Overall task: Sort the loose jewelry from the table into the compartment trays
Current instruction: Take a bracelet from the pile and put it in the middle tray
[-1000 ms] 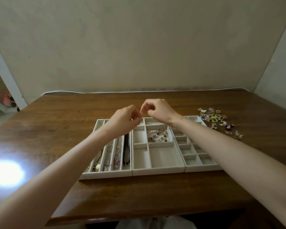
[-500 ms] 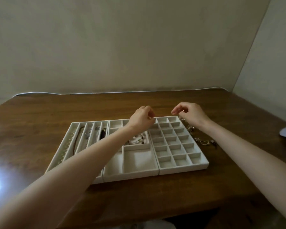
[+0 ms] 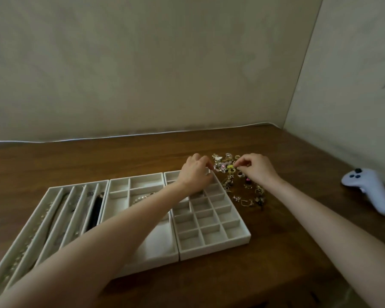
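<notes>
Left hand (image 3: 195, 174) fingers curled, right hand (image 3: 257, 168) pinching in jewelry pile (image 3: 236, 178), no readable writing

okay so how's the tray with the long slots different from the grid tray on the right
The long-slot tray is split into narrow lengthwise channels; the grid tray is cut into many small square cells. The long-slot tray already holds chains and a dark strap-like piece, while the grid tray's visible cells look empty. The left hand hovers over the grid tray's far end; nothing covers the long-slot tray's far end. Both are pale and lined, side by side.
</notes>
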Demonstrator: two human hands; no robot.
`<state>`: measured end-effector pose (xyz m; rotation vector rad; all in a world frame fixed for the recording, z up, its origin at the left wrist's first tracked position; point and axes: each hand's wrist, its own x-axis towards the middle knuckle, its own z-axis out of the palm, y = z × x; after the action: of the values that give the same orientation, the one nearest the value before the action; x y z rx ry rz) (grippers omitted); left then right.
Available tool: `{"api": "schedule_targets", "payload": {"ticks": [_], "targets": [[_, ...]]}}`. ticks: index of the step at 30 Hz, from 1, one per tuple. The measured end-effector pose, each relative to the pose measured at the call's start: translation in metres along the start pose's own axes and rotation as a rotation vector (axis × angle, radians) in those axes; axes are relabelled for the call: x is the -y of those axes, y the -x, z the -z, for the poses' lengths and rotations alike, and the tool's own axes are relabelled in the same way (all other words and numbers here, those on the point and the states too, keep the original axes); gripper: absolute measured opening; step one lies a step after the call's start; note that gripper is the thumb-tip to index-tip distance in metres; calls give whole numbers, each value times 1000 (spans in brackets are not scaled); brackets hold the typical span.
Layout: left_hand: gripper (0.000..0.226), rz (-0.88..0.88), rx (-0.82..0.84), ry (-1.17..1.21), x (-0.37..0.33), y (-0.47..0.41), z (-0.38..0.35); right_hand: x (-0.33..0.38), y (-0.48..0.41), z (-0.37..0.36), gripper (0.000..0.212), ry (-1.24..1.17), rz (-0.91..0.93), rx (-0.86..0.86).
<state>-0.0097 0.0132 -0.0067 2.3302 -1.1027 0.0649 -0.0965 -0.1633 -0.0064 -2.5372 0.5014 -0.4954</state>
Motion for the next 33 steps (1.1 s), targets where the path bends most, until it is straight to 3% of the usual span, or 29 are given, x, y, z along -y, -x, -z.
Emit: {"api": "schedule_targets", "payload": {"ticks": [9, 16, 21, 28, 31, 33], "targets": [[19, 40, -11, 27, 8, -11, -4, 28, -19, -30, 20, 293, 69, 57], [14, 19, -68, 74, 10, -12, 1, 30, -28, -27, 19, 266, 13, 167], [19, 1, -105, 249, 1, -16, 8, 29, -26, -3, 10, -215, -49, 160], [55, 10, 25, 618, -17, -29, 19, 42, -25, 29, 5, -668, 11, 113], [49, 41, 32, 688, -23, -31, 25, 46, -26, 33, 5, -724, 34, 89], [33, 37, 47, 660, -23, -31, 29, 48, -25, 34, 4, -759, 47, 107]]}}
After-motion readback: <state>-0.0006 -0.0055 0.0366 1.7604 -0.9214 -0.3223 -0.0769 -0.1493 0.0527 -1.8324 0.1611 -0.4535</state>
